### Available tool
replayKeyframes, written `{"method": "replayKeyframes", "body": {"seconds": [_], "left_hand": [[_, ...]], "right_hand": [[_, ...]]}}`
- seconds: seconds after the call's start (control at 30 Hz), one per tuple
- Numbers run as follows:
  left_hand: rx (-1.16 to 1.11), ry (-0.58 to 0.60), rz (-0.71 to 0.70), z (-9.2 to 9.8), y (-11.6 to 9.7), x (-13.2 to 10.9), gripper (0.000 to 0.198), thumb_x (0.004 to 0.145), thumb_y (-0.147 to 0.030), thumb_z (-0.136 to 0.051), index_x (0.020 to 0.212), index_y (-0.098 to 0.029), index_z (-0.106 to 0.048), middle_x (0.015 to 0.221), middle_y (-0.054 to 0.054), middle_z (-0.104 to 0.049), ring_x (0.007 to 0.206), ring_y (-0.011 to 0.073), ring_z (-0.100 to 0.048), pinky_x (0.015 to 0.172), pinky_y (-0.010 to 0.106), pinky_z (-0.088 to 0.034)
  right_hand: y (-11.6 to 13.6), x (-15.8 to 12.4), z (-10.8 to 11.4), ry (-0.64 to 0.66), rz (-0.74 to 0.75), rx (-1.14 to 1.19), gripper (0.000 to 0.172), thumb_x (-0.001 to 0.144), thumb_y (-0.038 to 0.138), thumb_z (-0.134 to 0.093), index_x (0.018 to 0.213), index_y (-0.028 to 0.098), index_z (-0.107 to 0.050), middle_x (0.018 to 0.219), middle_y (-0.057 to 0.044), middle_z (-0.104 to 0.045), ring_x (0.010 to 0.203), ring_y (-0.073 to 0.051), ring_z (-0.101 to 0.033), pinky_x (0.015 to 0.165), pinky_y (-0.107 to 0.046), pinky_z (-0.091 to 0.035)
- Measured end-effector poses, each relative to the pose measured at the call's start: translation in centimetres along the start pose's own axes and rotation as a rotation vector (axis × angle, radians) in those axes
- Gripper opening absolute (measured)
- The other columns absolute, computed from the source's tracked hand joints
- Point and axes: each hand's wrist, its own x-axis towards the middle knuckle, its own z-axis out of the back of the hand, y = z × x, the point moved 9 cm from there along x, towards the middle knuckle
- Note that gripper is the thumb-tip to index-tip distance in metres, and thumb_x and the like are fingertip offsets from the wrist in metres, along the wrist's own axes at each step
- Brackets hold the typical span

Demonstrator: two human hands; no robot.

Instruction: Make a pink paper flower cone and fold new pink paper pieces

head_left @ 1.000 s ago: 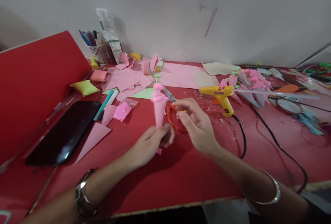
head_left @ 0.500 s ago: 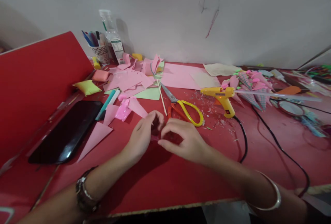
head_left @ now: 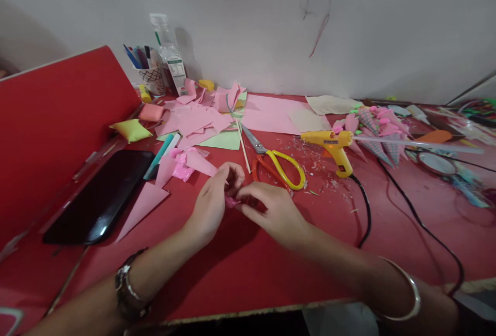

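Observation:
Close together over the red table, my left hand [head_left: 211,204] and my right hand [head_left: 271,212] both have curled fingers. Between their fingertips is a small piece of pink clay [head_left: 231,202], mostly covered by the fingers. A pink paper cone [head_left: 201,163] stretches from the left hand's knuckles toward the upper left; whether that hand grips it is unclear. Beside its far end are a bright pink clay lump and a small pink packet [head_left: 183,171]. Yellow-and-red-handled scissors [head_left: 287,169] lie just beyond the right hand, along with a thin wooden stick [head_left: 243,146].
A yellow glue gun [head_left: 331,144] with a black cord lies right. Decorated cones [head_left: 382,129] are piled behind it. At left are a black phone [head_left: 103,196], markers [head_left: 160,156] and a pink paper triangle [head_left: 145,207]. Pink paper scraps [head_left: 197,119], a bottle [head_left: 173,62] and a pen cup [head_left: 152,81] stand behind.
The pink cone and clay lump have shifted slightly left and down. My right fingertips have drawn closer to the left hand, and more of the pink piece between them shows.

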Motion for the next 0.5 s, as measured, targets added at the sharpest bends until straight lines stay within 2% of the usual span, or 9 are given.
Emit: {"method": "replayKeyframes", "body": {"seconds": [0.13,0.23,0.4,0.5], "left_hand": [[0.103,0.001,-0.02,-0.1,-0.5,-0.2,0.026,0.082,-0.029,-0.029,0.063,-0.018,-0.042,0.055,-0.005,-0.033,0.046,0.0073,-0.029,0.041,0.016,-0.026],[0.225,-0.005,-0.064,-0.2,-1.3,-0.4,0.027,0.083,-0.027,-0.027,0.06,-0.018,-0.041,0.053,-0.005,-0.031,0.046,0.0079,-0.028,0.04,0.017,-0.025],[0.223,0.058,-0.1,-0.6,-1.5,-0.4,0.03,0.084,-0.029,-0.024,0.062,-0.018,-0.041,0.05,-0.006,-0.03,0.045,0.0083,-0.03,0.043,0.018,-0.027],[0.18,0.138,-0.09,-1.3,-1.2,-0.5,0.03,0.085,-0.031,-0.022,0.064,-0.019,-0.041,0.048,-0.007,-0.027,0.043,0.0086,-0.026,0.042,0.018,-0.027]], "right_hand": [[0.4,0.0,0.0,-0.003,0.04,-0.005,0.01,0.073,0.01,-0.049,0.074,0.017,-0.056,0.074,-0.001,-0.061,0.067,-0.011,-0.055,0.062,-0.022,-0.042],[0.9,-0.1,0.1,0.0,0.054,0.088,0.01,0.073,0.011,-0.049,0.073,0.017,-0.056,0.075,-0.002,-0.061,0.068,-0.011,-0.055,0.064,-0.023,-0.043],[-0.6,0.1,0.8,-0.049,-0.107,0.524,0.006,0.074,0.017,-0.05,0.069,0.018,-0.053,0.062,0.003,-0.055,0.055,-0.007,-0.052,0.055,-0.021,-0.043],[-2.6,0.4,2.3,-0.218,-0.194,0.79,0.011,0.077,0.021,-0.048,0.067,0.019,-0.051,0.057,0.005,-0.052,0.049,-0.005,-0.048,0.051,-0.018,-0.041]]}}
